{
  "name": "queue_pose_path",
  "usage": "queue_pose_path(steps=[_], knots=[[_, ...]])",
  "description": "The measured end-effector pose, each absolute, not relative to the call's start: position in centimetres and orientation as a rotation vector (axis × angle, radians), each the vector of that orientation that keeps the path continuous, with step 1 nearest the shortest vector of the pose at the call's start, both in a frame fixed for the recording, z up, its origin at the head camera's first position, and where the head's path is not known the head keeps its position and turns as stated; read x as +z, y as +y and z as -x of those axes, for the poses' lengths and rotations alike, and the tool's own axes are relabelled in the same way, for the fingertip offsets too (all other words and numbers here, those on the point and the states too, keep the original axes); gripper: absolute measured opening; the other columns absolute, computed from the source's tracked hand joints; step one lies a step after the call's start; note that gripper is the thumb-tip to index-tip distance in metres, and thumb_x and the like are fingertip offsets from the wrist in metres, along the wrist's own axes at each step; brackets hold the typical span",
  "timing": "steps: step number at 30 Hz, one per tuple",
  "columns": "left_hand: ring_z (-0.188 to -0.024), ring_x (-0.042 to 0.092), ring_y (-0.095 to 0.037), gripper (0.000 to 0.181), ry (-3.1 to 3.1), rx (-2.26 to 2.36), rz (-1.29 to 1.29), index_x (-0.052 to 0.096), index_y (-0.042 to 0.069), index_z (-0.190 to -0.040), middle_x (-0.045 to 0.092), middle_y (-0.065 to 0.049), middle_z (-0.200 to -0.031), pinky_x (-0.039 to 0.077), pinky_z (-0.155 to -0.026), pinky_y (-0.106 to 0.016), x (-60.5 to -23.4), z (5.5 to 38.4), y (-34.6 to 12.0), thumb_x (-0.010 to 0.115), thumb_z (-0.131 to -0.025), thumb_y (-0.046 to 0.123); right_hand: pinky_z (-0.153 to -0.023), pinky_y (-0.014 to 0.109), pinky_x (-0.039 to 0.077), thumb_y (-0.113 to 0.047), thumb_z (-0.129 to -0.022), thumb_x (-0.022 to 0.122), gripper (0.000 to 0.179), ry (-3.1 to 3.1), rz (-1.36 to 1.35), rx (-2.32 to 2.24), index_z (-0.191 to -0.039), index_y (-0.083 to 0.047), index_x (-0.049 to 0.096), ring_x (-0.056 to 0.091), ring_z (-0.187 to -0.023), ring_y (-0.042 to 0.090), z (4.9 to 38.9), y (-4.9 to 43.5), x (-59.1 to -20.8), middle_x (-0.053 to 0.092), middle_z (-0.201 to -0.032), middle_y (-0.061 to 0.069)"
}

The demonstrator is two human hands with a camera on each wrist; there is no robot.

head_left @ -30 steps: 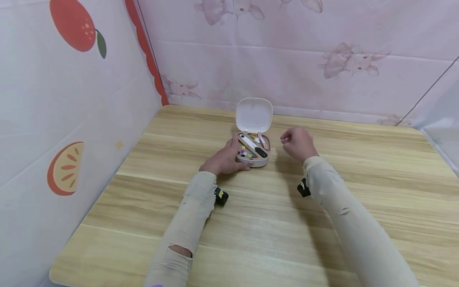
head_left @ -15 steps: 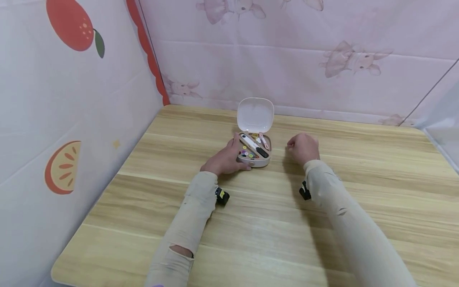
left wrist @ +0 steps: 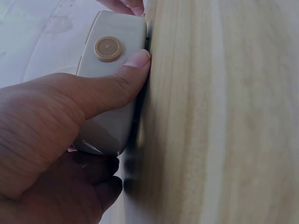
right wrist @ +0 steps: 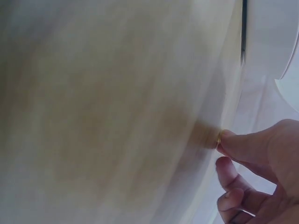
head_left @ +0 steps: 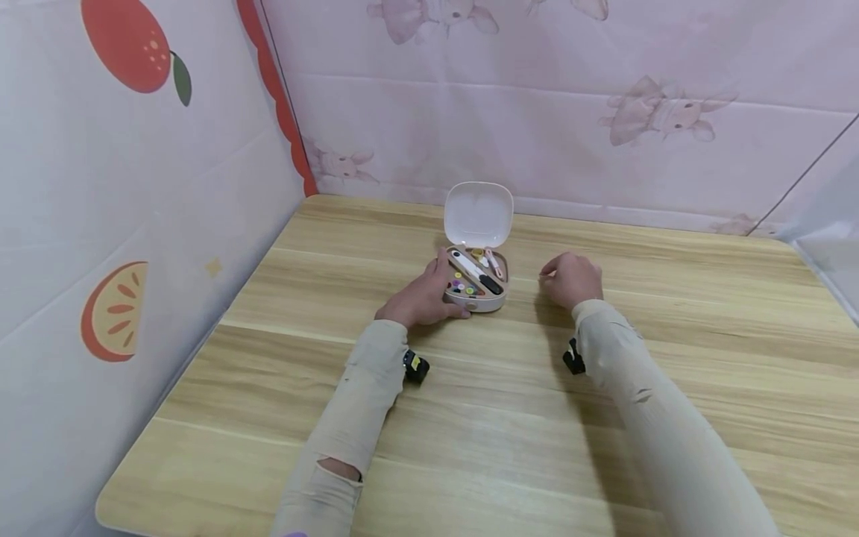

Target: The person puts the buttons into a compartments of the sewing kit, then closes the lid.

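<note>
A small white sewing box (head_left: 488, 303) stands on the table with its lid (head_left: 478, 214) raised at the back. Its compartments hold a white-and-black tool (head_left: 475, 271), colourful buttons (head_left: 460, 286) and a small pink tool (head_left: 493, 264). My left hand (head_left: 423, 294) grips the box's left side; in the left wrist view the thumb (left wrist: 119, 86) presses the front below a brown button-shaped catch (left wrist: 108, 48). To the box's right, my right hand (head_left: 572, 281) is low over the table. Its thumb and forefinger pinch a tiny yellowish thing (right wrist: 219, 136), too small to identify.
The wood-grain table (head_left: 470, 432) meets a pink rabbit-print backdrop (head_left: 537, 134) behind the box. A white wall sheet with fruit prints (head_left: 114, 313) borders the left side. A black wrist camera (head_left: 417, 368) sits by the left cuff, another (head_left: 573, 358) by the right cuff.
My right hand has moved slightly right and down, away from the box, its fingertips still together. My left hand keeps its hold on the box, and the lid stays raised.
</note>
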State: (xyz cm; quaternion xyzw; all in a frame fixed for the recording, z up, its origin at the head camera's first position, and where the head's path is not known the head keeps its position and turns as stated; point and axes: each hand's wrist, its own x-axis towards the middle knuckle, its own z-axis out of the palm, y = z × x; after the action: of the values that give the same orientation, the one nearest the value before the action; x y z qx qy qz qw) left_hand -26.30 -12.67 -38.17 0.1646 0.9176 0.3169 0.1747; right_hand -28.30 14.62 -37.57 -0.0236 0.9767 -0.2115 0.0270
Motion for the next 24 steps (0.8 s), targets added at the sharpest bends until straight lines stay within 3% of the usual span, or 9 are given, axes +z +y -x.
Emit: queue_pose_path(steps=[4,24], knots=[[-0.152,0.018,-0.030,0.121,2.601,0.901,-0.463,-0.018,0.007,-0.159,0.004,-0.019,-0.168,0.019,-0.123,-0.040,-38.17,26.32,-12.73,0.078,-0.091,0.034,-0.102,0.061,0.033,-0.013,-0.096,0.063,0.021,2.999,0.074,-0.626,-0.108,-0.002,0.077,0.060,-0.115,0.043,28.28,14.51,-37.51,0.069,-0.122,0.020],[-0.150,0.024,-0.029,0.121,2.609,0.907,-0.459,-0.017,0.006,-0.160,0.009,-0.019,-0.167,0.022,-0.122,-0.040,-38.21,26.22,-12.73,0.079,-0.090,0.033,-0.100,0.059,0.034,-0.009,-0.091,0.068,0.014,2.978,0.113,-0.632,-0.099,-0.005,0.079,0.063,-0.100,0.035,28.48,14.47,-37.44,0.075,-0.108,0.016]])
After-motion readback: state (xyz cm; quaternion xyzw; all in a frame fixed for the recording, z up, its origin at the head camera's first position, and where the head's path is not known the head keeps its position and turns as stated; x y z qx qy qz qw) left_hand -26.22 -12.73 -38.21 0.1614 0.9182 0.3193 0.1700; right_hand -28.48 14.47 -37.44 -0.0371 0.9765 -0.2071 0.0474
